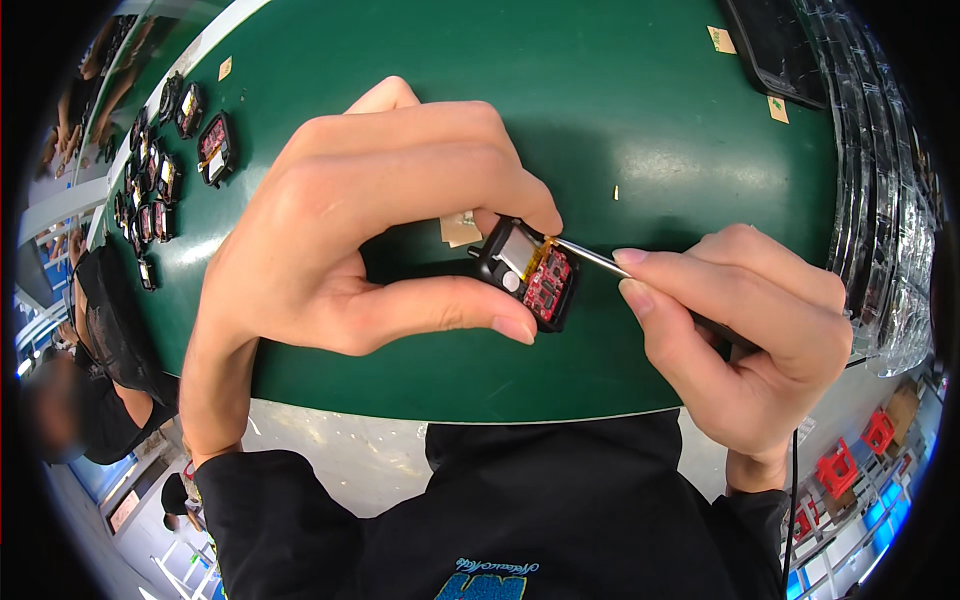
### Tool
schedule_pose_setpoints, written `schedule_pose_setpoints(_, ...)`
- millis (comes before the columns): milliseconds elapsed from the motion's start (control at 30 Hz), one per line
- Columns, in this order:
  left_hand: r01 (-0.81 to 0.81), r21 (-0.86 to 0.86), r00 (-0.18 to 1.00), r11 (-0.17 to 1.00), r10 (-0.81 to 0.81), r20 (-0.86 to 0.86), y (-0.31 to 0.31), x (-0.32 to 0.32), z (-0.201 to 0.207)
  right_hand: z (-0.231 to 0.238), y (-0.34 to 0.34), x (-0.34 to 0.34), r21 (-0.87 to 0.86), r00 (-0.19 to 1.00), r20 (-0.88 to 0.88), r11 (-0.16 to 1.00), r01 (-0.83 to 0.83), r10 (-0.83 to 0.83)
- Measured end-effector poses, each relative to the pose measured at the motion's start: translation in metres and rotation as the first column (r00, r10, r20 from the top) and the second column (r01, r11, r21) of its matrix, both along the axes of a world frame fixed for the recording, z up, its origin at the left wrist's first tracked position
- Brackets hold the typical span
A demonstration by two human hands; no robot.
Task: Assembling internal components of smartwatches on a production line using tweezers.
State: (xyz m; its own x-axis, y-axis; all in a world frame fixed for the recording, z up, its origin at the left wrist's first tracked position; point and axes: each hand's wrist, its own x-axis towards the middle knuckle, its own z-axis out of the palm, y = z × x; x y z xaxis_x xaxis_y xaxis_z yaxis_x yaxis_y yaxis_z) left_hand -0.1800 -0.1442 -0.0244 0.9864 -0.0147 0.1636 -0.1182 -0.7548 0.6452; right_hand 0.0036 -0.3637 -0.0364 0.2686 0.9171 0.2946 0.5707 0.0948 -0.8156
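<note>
Between the thumb and fingers of my left hand [350, 215] is a small black electronic device [490, 268] with its casing uncovered. Inside it show a red circuit board [549, 288], a silvery battery-like block and some yellow tape. My right hand [745, 325] pinches a thin metal tool [595, 258], like tweezers or a pick; its exact kind is unclear. The tool's tip touches or nearly touches the top edge of the board, beside the yellow tape. Both hands are held above the green table.
Several similar opened devices [150, 180] lie on the green table [560, 60] at the far left. Clear plastic trays [880, 200] are stacked along the right edge, beside a black tray [775, 50]. Small paper labels stick to the tabletop. Another person [110, 370] sits at left.
</note>
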Motion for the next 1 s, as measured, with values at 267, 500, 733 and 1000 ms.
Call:
schedule_pose_setpoints(267,-0.002,0.046,1.0,0.999,0.002,0.0,-0.002,-0.001,0.002,-0.006,-0.001,0.0,0.039,0.998,0.068,0.999,-0.02,0.017)
schedule_pose_setpoints(500,-0.003,0.093,1.0,0.996,0.001,0.023,-0.003,-0.004,0.002,-0.008,-0.002,0.001,0.077,0.996,0.091,0.997,-0.025,0.018)
schedule_pose_setpoints(733,-0.005,0.086,0.999,0.996,0.001,0.042,-0.002,-0.005,-0.001,-0.008,-0.005,-0.003,0.081,0.997,0.076,0.997,-0.011,0.004)
schedule_pose_setpoints(1000,-0.038,0.074,0.998,0.997,0.035,0.043,-0.009,0.003,0.008,0.002,-0.024,0.005,0.099,0.989,-0.071,0.986,0.136,-0.13)
